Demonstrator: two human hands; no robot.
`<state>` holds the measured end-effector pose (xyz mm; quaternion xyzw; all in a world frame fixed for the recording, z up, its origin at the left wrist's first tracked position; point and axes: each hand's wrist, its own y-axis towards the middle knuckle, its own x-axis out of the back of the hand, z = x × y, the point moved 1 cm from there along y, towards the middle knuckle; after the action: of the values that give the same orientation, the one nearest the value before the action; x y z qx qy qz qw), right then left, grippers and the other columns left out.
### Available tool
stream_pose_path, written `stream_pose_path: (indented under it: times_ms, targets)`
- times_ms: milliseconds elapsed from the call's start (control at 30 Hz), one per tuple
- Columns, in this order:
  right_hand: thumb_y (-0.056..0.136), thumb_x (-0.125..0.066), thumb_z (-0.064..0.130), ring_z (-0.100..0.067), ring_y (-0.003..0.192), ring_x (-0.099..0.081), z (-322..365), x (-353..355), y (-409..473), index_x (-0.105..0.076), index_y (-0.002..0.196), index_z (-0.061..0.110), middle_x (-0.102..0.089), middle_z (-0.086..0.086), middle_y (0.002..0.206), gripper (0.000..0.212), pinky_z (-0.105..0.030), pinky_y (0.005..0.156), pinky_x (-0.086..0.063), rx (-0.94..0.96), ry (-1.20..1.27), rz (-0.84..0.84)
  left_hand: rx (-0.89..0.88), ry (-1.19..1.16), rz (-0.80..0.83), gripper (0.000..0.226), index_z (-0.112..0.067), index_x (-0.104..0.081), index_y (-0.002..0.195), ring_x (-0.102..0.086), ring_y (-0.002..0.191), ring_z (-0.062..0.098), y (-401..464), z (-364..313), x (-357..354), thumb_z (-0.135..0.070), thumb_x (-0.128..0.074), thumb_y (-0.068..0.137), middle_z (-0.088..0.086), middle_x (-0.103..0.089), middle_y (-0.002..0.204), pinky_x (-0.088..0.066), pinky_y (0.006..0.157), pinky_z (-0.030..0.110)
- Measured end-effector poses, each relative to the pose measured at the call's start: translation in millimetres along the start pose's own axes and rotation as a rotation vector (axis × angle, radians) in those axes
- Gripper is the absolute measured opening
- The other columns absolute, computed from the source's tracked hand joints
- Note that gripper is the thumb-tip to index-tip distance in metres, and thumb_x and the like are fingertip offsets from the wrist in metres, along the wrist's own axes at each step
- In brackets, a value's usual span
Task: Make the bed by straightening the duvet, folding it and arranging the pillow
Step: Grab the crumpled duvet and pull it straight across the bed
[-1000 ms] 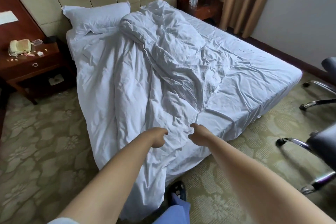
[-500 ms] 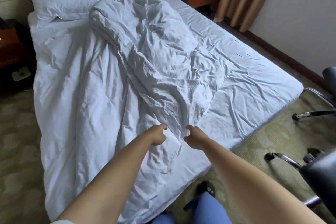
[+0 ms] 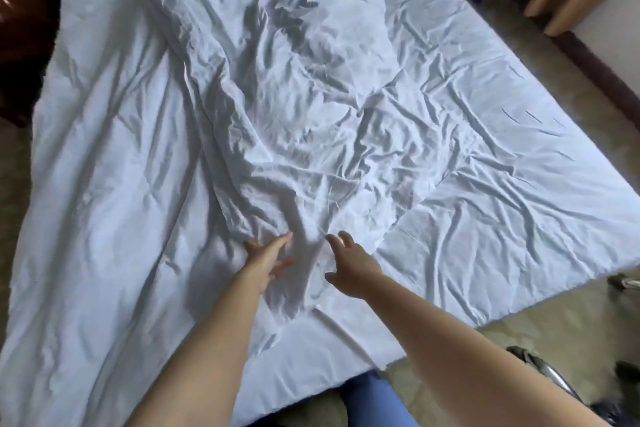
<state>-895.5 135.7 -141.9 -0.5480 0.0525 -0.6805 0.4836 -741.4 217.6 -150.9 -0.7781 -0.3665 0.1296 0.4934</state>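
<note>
Both the left hand [image 3: 266, 258] and the right hand [image 3: 349, 262] reach forward with fingers spread, holding nothing, over the crumpled white fabric duvet [image 3: 214, 135] heaped just ahead.

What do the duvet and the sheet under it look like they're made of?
Duvet: soft white woven fabric, likely cotton or a blend, matte, padded; it bunches in thick, rounded folds. Fitted sheet: thin white woven cloth, matte, showing fine sharp creases lying flat. The exact fibre can't be told from here.
</note>
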Motion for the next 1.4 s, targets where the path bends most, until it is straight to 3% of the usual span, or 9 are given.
stream_pose_path:
  times_ms: [267,433,533,733,900,1000,1200,1267,1400]
  targets:
    - [0.08,-0.07,0.034,-0.025,0.13,-0.038,-31.6,15.2,16.3,-0.009,0.15,0.029,-0.01,0.005,0.156,0.093,-0.037,0.097,-0.044,0.189,-0.038,0.004,0.131,-0.008,0.095,0.039,-0.02,-0.059,0.083,-0.046,0.049,0.012,6.2,-21.3,-38.9,-0.057,-0.068,0.076,-0.001,-0.052,0.061,-0.03,0.05,0.023]
    - [0.075,-0.075,0.045,-0.026,0.141,-0.023,-23.5,35.9,7.7,0.014,0.151,0.029,0.019,-0.006,0.159,0.118,-0.037,0.107,-0.033,0.08,-0.012,-0.119,-0.052,0.142,0.105,0.015,-0.018,-0.063,0.07,-0.053,0.059,0.016,-17.7,-59.2,-68.5,-0.029,-0.067,0.08,0.0,-0.058,0.059,-0.038,0.056,0.024]
    - [0.082,-0.067,0.039,-0.029,0.13,-0.038,-12.5,71.2,6.7,0.0,0.152,0.025,-0.004,-0.008,0.158,0.098,-0.038,0.097,-0.042,0.043,0.076,-0.261,-0.12,0.293,0.204,0.021,-0.015,-0.055,0.057,-0.053,0.049,0.013,-49.4,-88.8,-69.5,-0.013,-0.062,0.078,-0.003,-0.055,0.046,-0.038,0.05,0.019]
    - [0.092,-0.045,0.018,-0.03,0.111,-0.058,1.5,131.6,-5.4,-0.061,0.114,0.008,-0.062,-0.011,0.119,0.029,-0.032,0.086,-0.045,0.187,-0.265,0.035,-0.085,0.693,0.213,0.016,-0.011,-0.05,0.07,-0.049,0.035,0.015,-98.6,-117.3,-61.0,-0.01,-0.05,0.086,0.01,-0.051,0.054,-0.049,0.05,0.028]
    - [0.091,-0.057,0.02,-0.019,0.055,-0.053,13.0,127.6,-18.3,-0.064,0.085,0.001,-0.061,-0.016,0.074,0.02,-0.024,0.055,-0.042,0.125,-0.223,0.361,0.192,0.847,0.287,0.024,0.001,-0.048,0.1,-0.059,0.078,0.027,-114.0,-97.9,-48.9,-0.022,-0.041,0.096,0.017,-0.052,0.086,-0.05,0.086,0.044]
    - [0.089,-0.061,0.02,-0.016,0.05,-0.049,28.6,116.8,-17.3,-0.058,0.085,0.005,-0.049,-0.007,0.065,0.016,-0.021,0.051,-0.043,0.054,-0.165,0.527,0.308,1.024,0.294,0.037,0.003,-0.045,0.108,-0.056,0.098,0.027,-110.7,-96.5,-37.9,-0.032,-0.036,0.1,0.015,-0.05,0.09,-0.044,0.098,0.046]
    - [0.096,-0.052,0.009,-0.009,0.033,-0.054,40.0,173.5,5.3,-0.06,0.098,-0.006,-0.055,-0.008,0.067,0.018,-0.014,0.035,-0.044,-0.049,-0.142,0.508,0.095,0.997,0.164,0.026,-0.004,-0.053,0.1,-0.061,0.072,0.023,-101.5,-159.8,-51.5,-0.027,-0.044,0.092,0.01,-0.056,0.087,-0.051,0.085,0.045]
    - [0.094,-0.054,0.011,-0.006,0.038,-0.059,42.4,225.3,19.4,-0.06,0.083,0.002,-0.069,-0.008,0.064,0.016,-0.018,0.045,-0.05,-0.1,0.012,0.236,-0.248,0.811,0.077,0.022,-0.004,-0.055,0.099,-0.06,0.078,0.026,-109.8,-209.8,-69.2,-0.023,-0.047,0.093,0.01,-0.058,0.091,-0.05,0.083,0.038]
    - [0.091,-0.045,0.01,-0.03,0.112,-0.051,51.5,345.8,24.9,-0.05,0.122,0.012,-0.043,-0.016,0.134,0.032,-0.032,0.088,-0.038,0.033,0.522,-1.063,-0.992,0.27,0.116,0.053,-0.008,-0.044,0.138,-0.043,0.131,0.019,-153.7,-323.7,-103.2,-0.039,-0.051,0.096,0.007,-0.046,0.142,-0.033,0.095,0.018]
